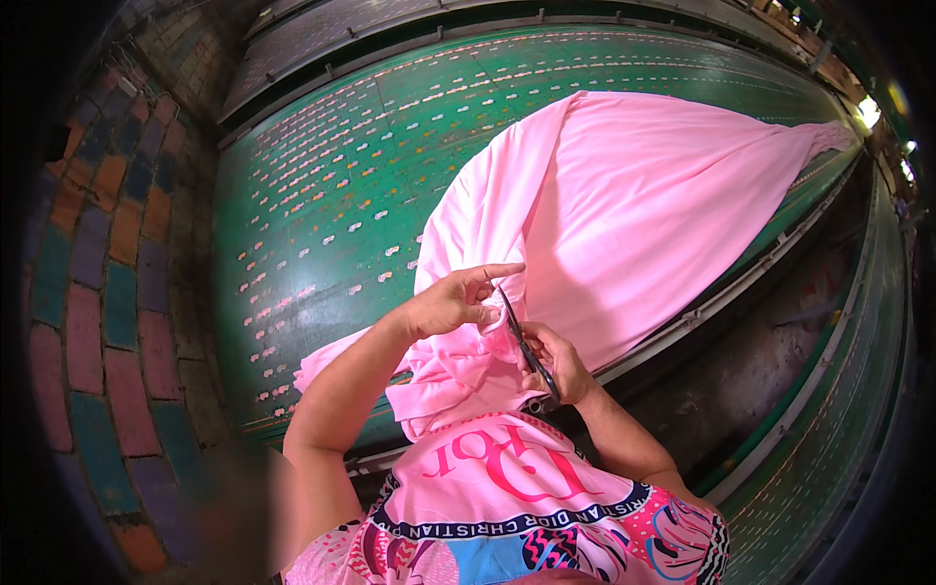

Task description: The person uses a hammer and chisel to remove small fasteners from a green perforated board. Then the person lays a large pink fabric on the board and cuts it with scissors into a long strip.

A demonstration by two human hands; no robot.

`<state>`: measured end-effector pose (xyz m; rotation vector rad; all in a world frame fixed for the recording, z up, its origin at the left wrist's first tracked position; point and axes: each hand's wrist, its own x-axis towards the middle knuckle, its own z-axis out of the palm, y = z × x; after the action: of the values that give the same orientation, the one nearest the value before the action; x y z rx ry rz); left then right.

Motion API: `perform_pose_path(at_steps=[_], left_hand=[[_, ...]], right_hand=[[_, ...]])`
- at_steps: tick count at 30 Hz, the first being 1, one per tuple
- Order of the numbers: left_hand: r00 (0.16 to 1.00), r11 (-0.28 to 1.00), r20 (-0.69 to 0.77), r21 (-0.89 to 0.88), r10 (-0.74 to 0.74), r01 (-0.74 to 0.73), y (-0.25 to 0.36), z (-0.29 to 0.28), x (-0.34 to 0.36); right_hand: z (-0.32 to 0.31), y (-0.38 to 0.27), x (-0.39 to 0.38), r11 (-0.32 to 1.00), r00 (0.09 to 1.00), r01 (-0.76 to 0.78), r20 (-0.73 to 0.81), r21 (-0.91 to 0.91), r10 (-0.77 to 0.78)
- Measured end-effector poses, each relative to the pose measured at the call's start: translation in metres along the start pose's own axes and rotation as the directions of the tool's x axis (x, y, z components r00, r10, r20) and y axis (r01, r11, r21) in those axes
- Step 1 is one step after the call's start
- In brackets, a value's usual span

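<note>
A large sheet of pink fabric (653, 195) spreads over a green table and narrows to a twisted end at the far right. Its near part is bunched up in front of me. My left hand (458, 302) pinches a gathered bit of the cloth, with the index finger stretched to the right. In my right hand (558, 361) is a pair of dark scissors (531, 356), the blades pointing up and away beside the left fingers. The tips lie close to the gathered cloth; whether they touch it I cannot tell.
The long green table (331, 185) carries rows of small pale marks. At the left stands a wall of painted bricks (122, 292) in several colours. Past the table's metal edge rail (673, 327) at the right is a dark gap, then another green table (829, 487).
</note>
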<state>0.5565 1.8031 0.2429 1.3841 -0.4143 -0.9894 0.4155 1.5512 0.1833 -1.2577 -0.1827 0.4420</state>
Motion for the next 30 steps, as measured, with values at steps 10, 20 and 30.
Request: perform_pose_path(at_steps=[10, 20, 30], left_hand=[[0.993, 0.988, 0.094, 0.143, -0.072, 0.059, -0.031, -0.014, 0.006], [0.929, 0.583, -0.097, 0.8, 0.356, -0.14, -0.073, 0.003, -0.005], [0.94, 0.463, -0.053, 0.879, 0.337, -0.116, -0.059, 0.01, -0.02]], right_hand=[[-0.001, 0.004, 0.007, 0.974, 0.998, -0.026, 0.058, 0.225, 0.014], [0.028, 0.029, 0.018, 0.944, 0.998, 0.001, -0.059, 0.331, 0.02], [0.021, 0.04, 0.015, 0.967, 0.995, -0.086, 0.061, 0.242, 0.073]])
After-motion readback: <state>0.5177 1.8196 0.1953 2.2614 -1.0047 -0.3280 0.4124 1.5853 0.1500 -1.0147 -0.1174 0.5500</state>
